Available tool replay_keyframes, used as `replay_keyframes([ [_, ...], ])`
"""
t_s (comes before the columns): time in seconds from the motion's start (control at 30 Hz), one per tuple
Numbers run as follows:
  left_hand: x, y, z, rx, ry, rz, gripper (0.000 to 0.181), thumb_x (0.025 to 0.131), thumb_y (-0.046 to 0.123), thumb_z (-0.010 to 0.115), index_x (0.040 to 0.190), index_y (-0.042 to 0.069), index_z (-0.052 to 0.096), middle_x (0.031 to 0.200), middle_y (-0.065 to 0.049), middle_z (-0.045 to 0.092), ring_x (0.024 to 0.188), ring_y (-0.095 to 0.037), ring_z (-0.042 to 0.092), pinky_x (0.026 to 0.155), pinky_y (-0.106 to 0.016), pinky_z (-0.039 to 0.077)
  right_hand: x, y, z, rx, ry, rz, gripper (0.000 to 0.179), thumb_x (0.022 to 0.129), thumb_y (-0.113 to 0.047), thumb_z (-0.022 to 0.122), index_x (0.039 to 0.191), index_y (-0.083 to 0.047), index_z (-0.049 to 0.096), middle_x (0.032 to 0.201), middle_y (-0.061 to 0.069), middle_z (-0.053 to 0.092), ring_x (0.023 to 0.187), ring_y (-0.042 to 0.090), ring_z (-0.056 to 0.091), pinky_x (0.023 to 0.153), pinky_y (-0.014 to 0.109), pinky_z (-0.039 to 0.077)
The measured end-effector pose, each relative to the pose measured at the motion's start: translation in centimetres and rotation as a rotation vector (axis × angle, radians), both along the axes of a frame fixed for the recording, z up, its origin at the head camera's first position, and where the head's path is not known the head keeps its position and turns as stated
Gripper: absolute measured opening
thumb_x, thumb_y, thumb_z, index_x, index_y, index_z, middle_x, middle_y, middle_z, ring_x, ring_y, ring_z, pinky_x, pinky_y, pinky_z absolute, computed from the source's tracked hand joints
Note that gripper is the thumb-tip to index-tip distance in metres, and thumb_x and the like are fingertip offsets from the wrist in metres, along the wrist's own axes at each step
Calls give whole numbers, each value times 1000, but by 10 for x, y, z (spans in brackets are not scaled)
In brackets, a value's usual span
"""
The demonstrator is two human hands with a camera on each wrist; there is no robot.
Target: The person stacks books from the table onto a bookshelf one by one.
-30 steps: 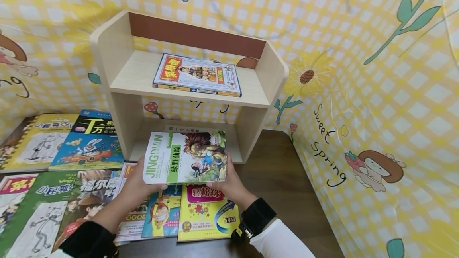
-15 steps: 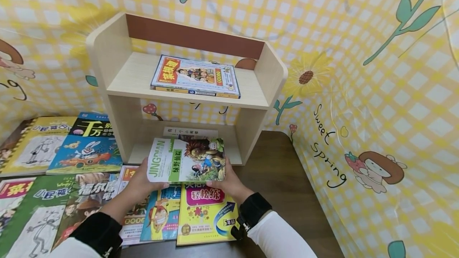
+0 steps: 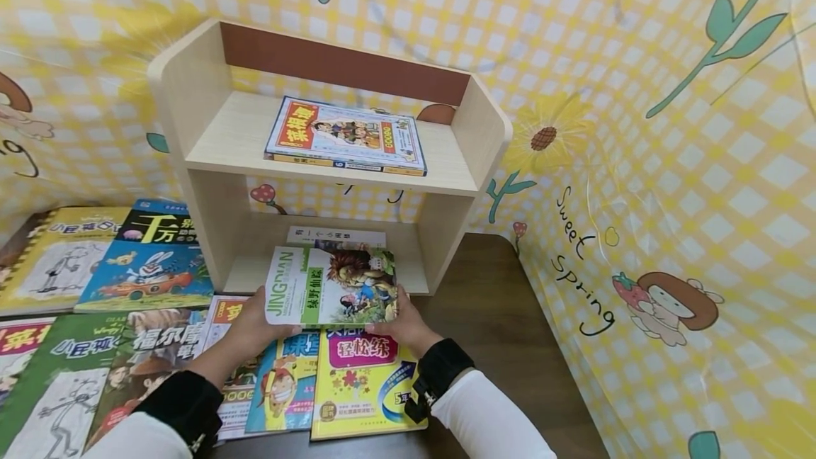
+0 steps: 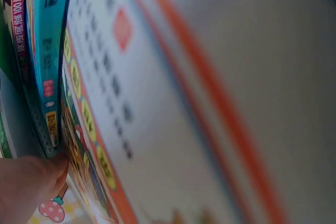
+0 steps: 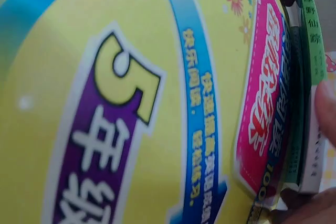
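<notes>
A white and green storybook with a lion on its cover lies face up between both hands, at the front of the lower shelf. My left hand grips its left edge. At the opposite edge my right hand holds on, thumb toward the near side. Behind it on that shelf lies another book with a white strip, mostly covered. In the right wrist view the storybook's green and white spine shows near the fingers. The left hand appears low in the left wrist view, beside book spines.
The wooden bookshelf has a small stack of books on its upper board. Several books cover the table at left, including a green one. A yellow workbook lies below the hands. Patterned cloth rises behind and at right.
The storybook, held in both hands, has come down slightly toward the lower shelf, and more of the white-stripped book behind it shows. The head view has shifted a little.
</notes>
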State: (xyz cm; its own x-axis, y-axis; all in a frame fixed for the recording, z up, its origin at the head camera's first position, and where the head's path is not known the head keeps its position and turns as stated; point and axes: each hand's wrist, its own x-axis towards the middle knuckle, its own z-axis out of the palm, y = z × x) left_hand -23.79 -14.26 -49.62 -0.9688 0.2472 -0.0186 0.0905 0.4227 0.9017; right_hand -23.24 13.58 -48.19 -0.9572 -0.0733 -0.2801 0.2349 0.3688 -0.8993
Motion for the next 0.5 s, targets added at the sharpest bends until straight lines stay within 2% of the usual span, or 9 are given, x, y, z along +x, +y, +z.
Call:
replay_keyframes([
  [0.1,-4,1,-3,-21,4,10,93,84,15,76,152,3,14,136,-22,46,115,-35,54,96,-54,44,-2,-2,-1,12,31,-7,101,81,-11,78,155,-7,9,147,25,36,128,43,43,103,50,41],
  [0.2,-9,2,-4,-40,23,5,93,83,10,76,151,2,13,136,-23,45,117,-38,52,97,-55,43,-4,-5,-3,69,46,-31,100,81,-14,79,155,-7,12,144,24,41,125,43,47,100,51,44],
  [0.37,-15,2,1,-147,27,-25,90,78,-3,76,147,-3,20,133,-27,42,116,-41,46,96,-57,41,-7,-6,-6,263,73,-87,97,79,-26,81,153,-8,23,143,21,46,132,49,35,107,64,26],
  [0.43,-18,3,5,-194,4,-27,88,76,-6,75,146,-3,22,131,-28,42,114,-41,47,93,-55,43,-8,-6,-5,320,96,-91,94,78,-28,82,152,-6,27,143,20,47,134,50,31,108,69,18],
  [0.5,-20,5,9,-226,-41,-16,86,77,-7,74,145,-3,21,128,-27,43,109,-39,51,89,-51,49,-9,-6,-4,339,115,-86,91,79,-27,81,151,-5,29,144,21,45,134,48,33,108,69,16],
])
